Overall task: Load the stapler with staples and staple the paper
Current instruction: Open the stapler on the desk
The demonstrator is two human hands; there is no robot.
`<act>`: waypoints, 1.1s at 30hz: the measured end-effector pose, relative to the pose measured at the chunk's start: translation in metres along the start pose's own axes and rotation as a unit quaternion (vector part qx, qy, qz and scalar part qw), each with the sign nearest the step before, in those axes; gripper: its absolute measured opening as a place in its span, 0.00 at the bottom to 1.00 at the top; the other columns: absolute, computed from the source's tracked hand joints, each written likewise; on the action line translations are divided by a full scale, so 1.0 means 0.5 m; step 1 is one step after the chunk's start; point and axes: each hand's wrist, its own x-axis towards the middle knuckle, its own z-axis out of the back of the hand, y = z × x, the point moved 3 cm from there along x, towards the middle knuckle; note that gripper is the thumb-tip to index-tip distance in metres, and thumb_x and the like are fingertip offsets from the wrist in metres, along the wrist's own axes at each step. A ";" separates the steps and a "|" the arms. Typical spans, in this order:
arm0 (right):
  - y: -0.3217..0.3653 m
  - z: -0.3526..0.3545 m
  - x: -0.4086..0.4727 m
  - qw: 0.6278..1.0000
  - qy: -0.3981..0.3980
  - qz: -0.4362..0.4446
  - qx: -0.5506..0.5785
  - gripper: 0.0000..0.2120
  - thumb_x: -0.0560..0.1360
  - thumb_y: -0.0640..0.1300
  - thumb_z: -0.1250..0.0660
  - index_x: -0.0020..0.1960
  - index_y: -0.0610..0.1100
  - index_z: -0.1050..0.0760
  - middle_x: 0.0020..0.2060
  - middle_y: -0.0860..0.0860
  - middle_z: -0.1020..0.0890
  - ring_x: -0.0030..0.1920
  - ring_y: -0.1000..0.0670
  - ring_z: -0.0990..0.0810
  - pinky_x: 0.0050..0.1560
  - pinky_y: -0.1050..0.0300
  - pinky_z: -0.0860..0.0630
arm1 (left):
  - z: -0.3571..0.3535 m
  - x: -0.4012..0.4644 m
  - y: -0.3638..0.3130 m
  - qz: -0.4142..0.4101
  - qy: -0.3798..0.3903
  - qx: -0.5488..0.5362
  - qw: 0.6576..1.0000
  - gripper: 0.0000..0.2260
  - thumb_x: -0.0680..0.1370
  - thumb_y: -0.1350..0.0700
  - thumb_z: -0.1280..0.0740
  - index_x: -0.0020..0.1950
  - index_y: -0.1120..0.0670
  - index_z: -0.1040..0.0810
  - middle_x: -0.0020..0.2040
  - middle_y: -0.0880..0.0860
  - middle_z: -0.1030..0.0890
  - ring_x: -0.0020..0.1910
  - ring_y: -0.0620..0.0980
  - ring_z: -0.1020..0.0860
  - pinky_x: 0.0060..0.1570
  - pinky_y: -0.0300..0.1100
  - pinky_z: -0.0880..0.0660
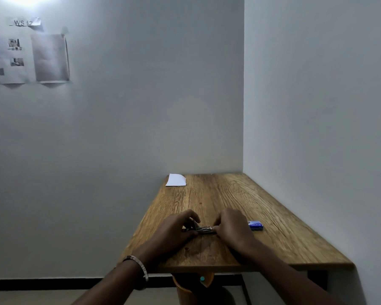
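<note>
A small metal stapler (204, 230) lies on the wooden table (229, 199) near its front edge, between both hands. My left hand (176, 231) grips its left end, fingers curled over it. My right hand (231, 227) closes on its right end and hides that part. A blue staple box (255, 225) rests on the table just right of my right hand. A folded white paper (176, 180) lies at the table's far left corner, well away from the hands. Whether the stapler's magazine holds staples cannot be seen.
White walls close in behind the table and along its right side. Printed sheets (29, 58) are taped high on the left wall. An orange stool or post (191, 285) stands under the table's front edge. A metal bangle (139, 265) circles my left wrist.
</note>
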 end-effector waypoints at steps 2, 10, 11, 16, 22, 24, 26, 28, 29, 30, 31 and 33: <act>0.005 0.000 -0.006 1.000 0.004 0.009 0.002 0.07 0.77 0.45 0.29 0.52 0.44 0.16 0.47 0.51 0.14 0.48 0.54 0.17 0.53 0.56 0.19 | 0.000 -0.001 0.000 0.000 0.001 0.002 1.000 0.13 0.76 0.55 0.29 0.60 0.47 0.25 0.53 0.44 0.17 0.52 0.39 0.19 0.54 0.41 0.20; 0.012 0.008 -0.024 0.999 -0.015 0.019 0.020 0.07 0.77 0.47 0.30 0.53 0.48 0.16 0.48 0.53 0.14 0.48 0.57 0.18 0.49 0.63 0.22 | -0.003 0.002 0.006 0.011 0.009 -0.022 1.000 0.12 0.76 0.53 0.28 0.55 0.43 0.25 0.52 0.44 0.17 0.52 0.38 0.19 0.54 0.41 0.19; 0.010 0.007 -0.027 0.999 -0.024 0.013 0.036 0.07 0.77 0.47 0.30 0.54 0.48 0.16 0.49 0.53 0.14 0.48 0.57 0.18 0.48 0.65 0.23 | -0.003 0.002 0.008 0.013 0.010 -0.028 0.999 0.11 0.76 0.53 0.28 0.54 0.42 0.25 0.52 0.44 0.17 0.52 0.38 0.19 0.53 0.41 0.19; -0.008 0.003 -0.040 0.960 -0.070 -0.091 0.254 0.06 0.80 0.44 0.34 0.56 0.47 0.23 0.47 0.55 0.20 0.50 0.55 0.20 0.40 0.69 0.30 | 0.004 0.006 0.004 0.010 -0.022 -0.024 0.999 0.11 0.75 0.52 0.28 0.52 0.40 0.26 0.49 0.42 0.17 0.49 0.37 0.19 0.51 0.39 0.19; 0.012 -0.017 -0.036 0.593 -0.014 -0.374 0.713 0.20 0.83 0.47 0.41 0.68 0.33 0.32 0.56 0.37 0.22 0.57 0.40 0.21 0.57 0.47 0.25 | 0.044 0.013 -0.062 -0.110 -0.213 0.169 0.956 0.10 0.76 0.51 0.29 0.55 0.44 0.25 0.45 0.43 0.16 0.39 0.41 0.18 0.33 0.36 0.22; 0.024 -0.019 -0.037 0.467 -0.005 -0.395 0.791 0.27 0.84 0.53 0.45 0.73 0.33 0.37 0.66 0.33 0.27 0.67 0.35 0.26 0.66 0.42 0.29 | 0.043 0.008 -0.094 -0.207 -0.247 0.273 0.906 0.09 0.76 0.54 0.31 0.54 0.44 0.24 0.44 0.44 0.16 0.38 0.43 0.19 0.28 0.38 0.25; 0.036 -0.019 -0.035 0.382 -0.010 -0.394 0.836 0.31 0.83 0.57 0.48 0.73 0.32 0.36 0.62 0.31 0.24 0.67 0.35 0.26 0.65 0.42 0.28 | 0.017 -0.002 -0.114 -0.309 -0.228 0.333 0.861 0.08 0.77 0.55 0.31 0.55 0.46 0.22 0.50 0.44 0.16 0.42 0.44 0.20 0.27 0.37 0.26; 0.048 -0.014 -0.035 0.389 -0.020 -0.400 0.830 0.30 0.84 0.56 0.50 0.59 0.30 0.25 0.40 0.34 0.16 0.50 0.38 0.18 0.48 0.48 0.23 | -0.007 -0.011 -0.120 -0.348 -0.203 0.349 0.846 0.06 0.78 0.54 0.32 0.54 0.47 0.21 0.54 0.45 0.17 0.45 0.44 0.21 0.28 0.36 0.25; 0.053 -0.013 -0.033 0.395 -0.025 -0.398 0.828 0.29 0.84 0.54 0.51 0.49 0.31 0.23 0.30 0.37 0.17 0.42 0.41 0.19 0.40 0.50 0.24 | -0.011 -0.014 -0.118 -0.349 -0.203 0.349 0.846 0.06 0.77 0.55 0.33 0.54 0.48 0.20 0.55 0.45 0.17 0.45 0.45 0.21 0.28 0.38 0.24; 0.058 -0.014 -0.030 0.395 -0.028 -0.392 0.831 0.28 0.84 0.52 0.51 0.44 0.32 0.25 0.25 0.39 0.18 0.38 0.42 0.20 0.35 0.51 0.25 | -0.009 -0.015 -0.117 -0.346 -0.205 0.350 0.846 0.07 0.77 0.55 0.33 0.54 0.48 0.20 0.55 0.46 0.16 0.46 0.45 0.20 0.28 0.39 0.23; 0.062 -0.017 -0.029 0.393 -0.031 -0.387 0.834 0.26 0.84 0.51 0.50 0.44 0.31 0.26 0.24 0.39 0.19 0.36 0.42 0.20 0.33 0.51 0.26 | -0.006 -0.016 -0.116 -0.344 -0.209 0.353 0.844 0.07 0.77 0.55 0.33 0.54 0.48 0.21 0.55 0.46 0.16 0.46 0.46 0.20 0.29 0.39 0.23; 0.064 -0.020 -0.026 0.399 -0.039 -0.377 0.835 0.22 0.84 0.51 0.47 0.53 0.31 0.28 0.33 0.36 0.19 0.38 0.41 0.21 0.38 0.50 0.24 | 0.004 -0.016 -0.116 -0.328 -0.214 0.357 0.848 0.06 0.77 0.55 0.33 0.53 0.48 0.21 0.53 0.45 0.16 0.45 0.46 0.19 0.28 0.38 0.24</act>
